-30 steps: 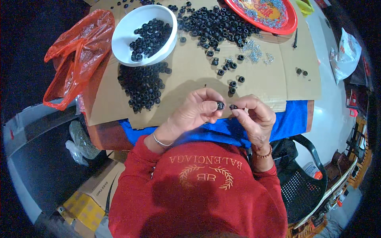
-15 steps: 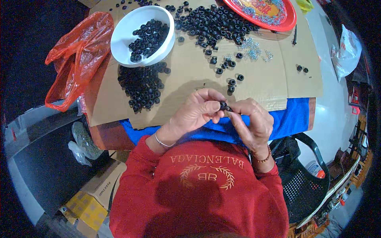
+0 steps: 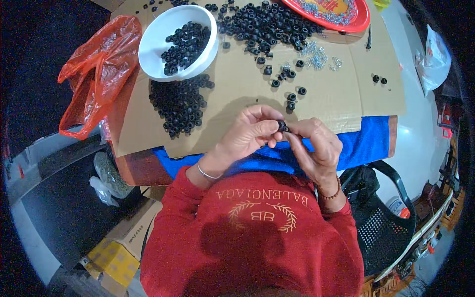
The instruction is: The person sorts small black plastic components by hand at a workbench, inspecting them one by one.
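Note:
Between the thumb and fingers of my left hand (image 3: 247, 133) is a small black ring-shaped plastic part (image 3: 282, 125), held just over the near edge of the cardboard (image 3: 237, 94). My right hand (image 3: 320, 148) meets it from the right, thumb and forefinger pinched together at its side. Whatever those right fingertips grip is too small to make out. Beyond my hands lie several loose black parts (image 3: 291, 105) of the same kind. A denser pile of them (image 3: 178, 106) spreads to the left of my left hand.
A white bowl (image 3: 148, 54) of black parts stands at the far left, beside a red plastic bag (image 3: 101, 64). Farther back are a large black heap (image 3: 267, 24), small clear pieces (image 3: 315, 55) and a red tray (image 3: 363, 22). Blue cloth (image 3: 368, 141) lies under the cardboard; a black chair (image 3: 383, 227) stands right.
Both hands keep nearly the same place, with the black part turned slightly in my fingertips. The whole view has shifted a little.

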A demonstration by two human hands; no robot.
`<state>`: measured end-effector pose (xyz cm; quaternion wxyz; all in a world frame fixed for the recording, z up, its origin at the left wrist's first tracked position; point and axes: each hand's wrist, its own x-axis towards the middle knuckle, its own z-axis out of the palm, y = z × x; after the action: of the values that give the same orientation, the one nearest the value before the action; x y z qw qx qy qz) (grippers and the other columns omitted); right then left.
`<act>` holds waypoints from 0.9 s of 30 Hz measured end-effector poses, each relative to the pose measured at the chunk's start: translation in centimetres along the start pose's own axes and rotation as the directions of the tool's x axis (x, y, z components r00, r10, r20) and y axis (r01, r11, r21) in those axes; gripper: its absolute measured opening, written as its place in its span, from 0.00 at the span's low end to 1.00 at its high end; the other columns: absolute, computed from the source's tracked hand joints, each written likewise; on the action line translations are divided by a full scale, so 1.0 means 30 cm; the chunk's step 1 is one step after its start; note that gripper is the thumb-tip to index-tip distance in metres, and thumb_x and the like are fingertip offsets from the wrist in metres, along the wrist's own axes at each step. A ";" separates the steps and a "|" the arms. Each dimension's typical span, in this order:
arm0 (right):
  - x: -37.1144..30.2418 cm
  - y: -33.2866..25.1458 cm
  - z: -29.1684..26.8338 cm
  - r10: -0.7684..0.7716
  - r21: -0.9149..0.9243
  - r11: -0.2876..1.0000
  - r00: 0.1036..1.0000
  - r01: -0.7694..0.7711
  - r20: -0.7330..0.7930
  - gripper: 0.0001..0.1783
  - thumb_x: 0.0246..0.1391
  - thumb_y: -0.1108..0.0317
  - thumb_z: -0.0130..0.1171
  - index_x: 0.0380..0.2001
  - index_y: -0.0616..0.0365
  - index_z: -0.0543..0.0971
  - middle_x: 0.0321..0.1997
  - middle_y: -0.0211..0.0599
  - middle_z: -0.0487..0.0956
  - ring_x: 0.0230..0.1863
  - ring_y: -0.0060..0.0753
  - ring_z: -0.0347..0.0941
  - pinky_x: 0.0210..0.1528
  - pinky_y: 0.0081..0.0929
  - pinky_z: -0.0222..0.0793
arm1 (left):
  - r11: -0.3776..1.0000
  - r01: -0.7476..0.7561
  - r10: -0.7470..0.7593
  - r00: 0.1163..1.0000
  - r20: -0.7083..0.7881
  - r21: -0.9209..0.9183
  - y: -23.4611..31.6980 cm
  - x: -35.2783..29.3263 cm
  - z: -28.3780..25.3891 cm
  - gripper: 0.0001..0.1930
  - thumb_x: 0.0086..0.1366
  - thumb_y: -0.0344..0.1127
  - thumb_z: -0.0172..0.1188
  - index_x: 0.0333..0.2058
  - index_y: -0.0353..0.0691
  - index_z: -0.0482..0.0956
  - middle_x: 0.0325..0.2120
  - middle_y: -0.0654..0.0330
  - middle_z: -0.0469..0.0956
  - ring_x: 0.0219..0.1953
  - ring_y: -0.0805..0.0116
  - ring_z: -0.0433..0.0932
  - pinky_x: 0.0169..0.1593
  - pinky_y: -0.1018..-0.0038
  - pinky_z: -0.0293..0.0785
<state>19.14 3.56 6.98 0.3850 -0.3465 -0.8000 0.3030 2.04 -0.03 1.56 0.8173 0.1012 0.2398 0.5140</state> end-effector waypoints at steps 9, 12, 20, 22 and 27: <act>-0.009 0.008 0.010 0.044 -0.001 0.999 0.999 -0.044 0.028 0.09 0.36 0.83 0.62 0.24 0.62 0.74 0.23 0.36 0.75 0.23 0.30 0.72 0.24 0.21 0.66 | 0.998 -0.029 0.029 1.000 0.007 0.047 -0.010 0.000 -0.008 0.09 0.56 0.27 0.58 0.37 0.35 0.74 0.28 0.58 0.77 0.24 0.70 0.77 0.25 0.78 0.73; -0.010 0.011 0.018 0.041 0.000 0.999 0.998 -0.041 0.041 0.09 0.36 0.83 0.62 0.24 0.62 0.74 0.23 0.36 0.75 0.22 0.30 0.71 0.24 0.21 0.65 | 0.999 -0.033 0.034 0.999 -0.032 0.037 -0.013 -0.002 -0.016 0.09 0.56 0.28 0.59 0.36 0.35 0.75 0.26 0.59 0.77 0.24 0.71 0.77 0.24 0.78 0.73; 0.010 0.011 0.022 0.059 0.050 0.997 0.997 -0.062 0.053 0.09 0.37 0.84 0.61 0.22 0.62 0.73 0.23 0.37 0.75 0.22 0.29 0.71 0.24 0.21 0.65 | 0.998 -0.018 0.022 0.998 -0.061 0.059 0.004 0.004 -0.019 0.08 0.55 0.26 0.59 0.35 0.36 0.75 0.24 0.59 0.77 0.22 0.71 0.76 0.23 0.78 0.73; 0.020 0.011 0.028 0.071 0.068 0.995 0.993 -0.077 0.091 0.08 0.37 0.82 0.60 0.22 0.62 0.73 0.23 0.37 0.75 0.23 0.29 0.71 0.25 0.21 0.65 | 0.994 0.004 0.004 0.997 -0.073 0.106 0.022 -0.003 -0.016 0.08 0.55 0.26 0.59 0.35 0.35 0.74 0.24 0.59 0.76 0.22 0.72 0.75 0.23 0.79 0.73; 0.043 -0.002 -0.020 0.241 0.179 0.934 0.914 -0.310 0.325 0.10 0.37 0.78 0.60 0.28 0.62 0.75 0.25 0.34 0.74 0.24 0.27 0.69 0.27 0.21 0.64 | 0.956 0.008 -0.001 1.000 -0.023 0.294 0.050 0.002 0.008 0.14 0.52 0.22 0.57 0.38 0.34 0.67 0.27 0.58 0.73 0.20 0.72 0.74 0.23 0.80 0.71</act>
<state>19.01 4.67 7.86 0.2500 -0.3605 -0.7518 0.4922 0.99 0.72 2.36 0.7916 0.2153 0.3228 0.4720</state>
